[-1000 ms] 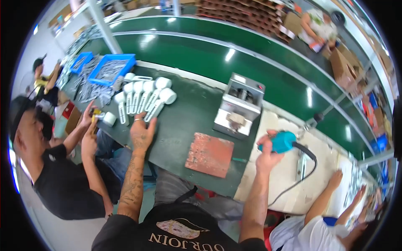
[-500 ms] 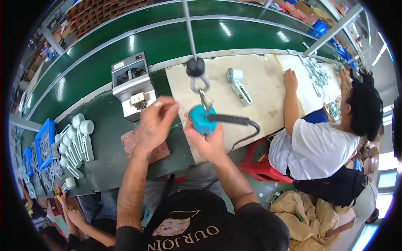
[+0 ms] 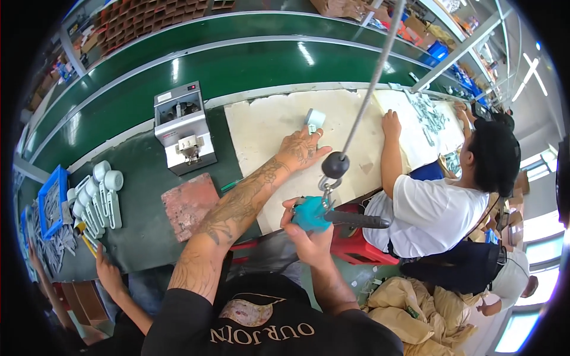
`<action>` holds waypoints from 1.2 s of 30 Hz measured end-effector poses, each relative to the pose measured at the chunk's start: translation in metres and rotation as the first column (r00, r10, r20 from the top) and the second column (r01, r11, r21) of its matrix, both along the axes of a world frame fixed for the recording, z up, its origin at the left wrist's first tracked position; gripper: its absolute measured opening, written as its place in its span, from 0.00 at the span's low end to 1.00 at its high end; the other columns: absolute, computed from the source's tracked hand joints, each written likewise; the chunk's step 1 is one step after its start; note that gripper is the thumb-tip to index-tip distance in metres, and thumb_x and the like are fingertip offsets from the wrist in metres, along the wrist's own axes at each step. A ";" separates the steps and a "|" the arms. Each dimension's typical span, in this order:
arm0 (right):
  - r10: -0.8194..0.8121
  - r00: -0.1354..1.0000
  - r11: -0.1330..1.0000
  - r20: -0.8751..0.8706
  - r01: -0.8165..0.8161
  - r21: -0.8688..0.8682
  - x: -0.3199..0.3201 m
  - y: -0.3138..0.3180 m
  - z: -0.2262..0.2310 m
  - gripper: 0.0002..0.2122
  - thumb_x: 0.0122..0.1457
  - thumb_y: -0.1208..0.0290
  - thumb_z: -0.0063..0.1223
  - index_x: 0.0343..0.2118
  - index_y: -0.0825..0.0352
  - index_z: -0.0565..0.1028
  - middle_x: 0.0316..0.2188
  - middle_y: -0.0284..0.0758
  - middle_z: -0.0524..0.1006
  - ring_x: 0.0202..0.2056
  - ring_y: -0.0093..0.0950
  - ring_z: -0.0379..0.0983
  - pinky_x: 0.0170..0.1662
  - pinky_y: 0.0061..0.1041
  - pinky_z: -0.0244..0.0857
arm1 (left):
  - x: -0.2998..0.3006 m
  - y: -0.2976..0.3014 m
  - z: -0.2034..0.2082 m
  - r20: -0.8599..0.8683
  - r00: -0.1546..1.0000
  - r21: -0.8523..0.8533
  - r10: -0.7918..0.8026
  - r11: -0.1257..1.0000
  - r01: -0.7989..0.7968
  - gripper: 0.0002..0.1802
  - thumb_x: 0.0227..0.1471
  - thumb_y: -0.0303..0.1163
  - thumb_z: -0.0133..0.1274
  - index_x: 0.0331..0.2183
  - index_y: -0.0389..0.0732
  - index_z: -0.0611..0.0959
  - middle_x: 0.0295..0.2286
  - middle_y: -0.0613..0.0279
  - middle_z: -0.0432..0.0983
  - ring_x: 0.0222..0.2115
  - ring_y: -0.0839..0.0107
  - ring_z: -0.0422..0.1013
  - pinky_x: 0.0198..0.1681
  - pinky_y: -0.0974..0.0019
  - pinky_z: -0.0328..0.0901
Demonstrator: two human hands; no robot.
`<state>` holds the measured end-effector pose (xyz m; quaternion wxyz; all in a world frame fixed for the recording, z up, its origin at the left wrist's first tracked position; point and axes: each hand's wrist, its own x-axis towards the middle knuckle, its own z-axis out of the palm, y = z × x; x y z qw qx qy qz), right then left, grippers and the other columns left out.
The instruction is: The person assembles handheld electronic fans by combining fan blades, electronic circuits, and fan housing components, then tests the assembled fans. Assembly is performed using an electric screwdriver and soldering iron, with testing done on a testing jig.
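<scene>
Teal plastic is showing between the fingers of the right hand (image 3: 306,234), which is wrapping tightly around the teal-bodied power screwdriver (image 3: 314,215) with its black handle section sticking out to the right; the tool is hanging by a metal hook from a black ball on a grey suspension cable (image 3: 368,89) running up out of view, and it is sitting low over the near edge of the bench, just in front of the person's chest. The left hand (image 3: 300,148) is stretching forward across the pale cream work mat (image 3: 261,124), fingers spread and open, its fingertips touching or nearly touching a small white-and-pale-blue boxy part (image 3: 314,118) lying on that mat; whether it is gripping the part cannot be told. Left of the mat, a reddish square pad (image 3: 189,204) is lying on the green bench beside a grey-and-white benchtop machine (image 3: 183,127). Farther left, a row of white long-handled parts (image 3: 98,196) is resting near a blue tray (image 3: 50,202). A neighbouring person in a white shirt (image 3: 433,213) is working on the right.
</scene>
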<state>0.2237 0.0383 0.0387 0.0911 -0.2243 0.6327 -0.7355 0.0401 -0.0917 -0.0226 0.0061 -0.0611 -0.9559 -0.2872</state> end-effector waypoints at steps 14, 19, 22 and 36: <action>0.187 0.981 0.978 -0.054 -0.191 -0.086 -0.017 -0.062 -0.007 0.17 0.64 0.72 0.61 0.52 0.74 0.73 0.35 0.32 0.78 0.35 0.20 0.73 0.39 0.20 0.67 | 0.214 -0.126 0.024 -0.217 0.894 0.229 0.393 0.910 -0.345 0.14 0.50 0.34 0.67 0.39 0.39 0.85 0.37 0.55 0.77 0.44 0.51 0.73 0.51 0.53 0.68; 0.266 0.964 0.961 0.012 -0.264 -0.082 -0.010 -0.083 -0.003 0.20 0.67 0.64 0.57 0.55 0.72 0.71 0.35 0.34 0.78 0.38 0.23 0.73 0.41 0.23 0.66 | 0.263 -0.143 0.022 -0.332 0.836 0.283 0.437 0.891 -0.354 0.12 0.48 0.33 0.68 0.35 0.39 0.86 0.33 0.56 0.75 0.39 0.52 0.72 0.46 0.53 0.68; 0.269 0.963 0.957 0.016 -0.265 -0.122 -0.007 -0.101 0.016 0.35 0.65 0.38 0.51 0.55 0.74 0.69 0.30 0.35 0.74 0.33 0.28 0.70 0.40 0.30 0.65 | 0.277 -0.163 -0.004 -0.396 0.808 0.211 0.437 0.899 -0.383 0.16 0.51 0.41 0.68 0.38 0.42 0.87 0.37 0.54 0.77 0.44 0.51 0.73 0.52 0.52 0.67; 0.184 0.937 0.955 -0.298 -0.242 -0.170 -0.080 -0.258 0.017 0.21 0.70 0.53 0.55 0.42 0.73 0.75 0.23 0.30 0.75 0.26 0.20 0.70 0.32 0.21 0.64 | 0.266 -0.191 0.008 -0.364 0.887 0.123 0.286 0.958 -0.258 0.16 0.55 0.44 0.63 0.40 0.43 0.86 0.39 0.61 0.74 0.41 0.59 0.72 0.51 0.54 0.67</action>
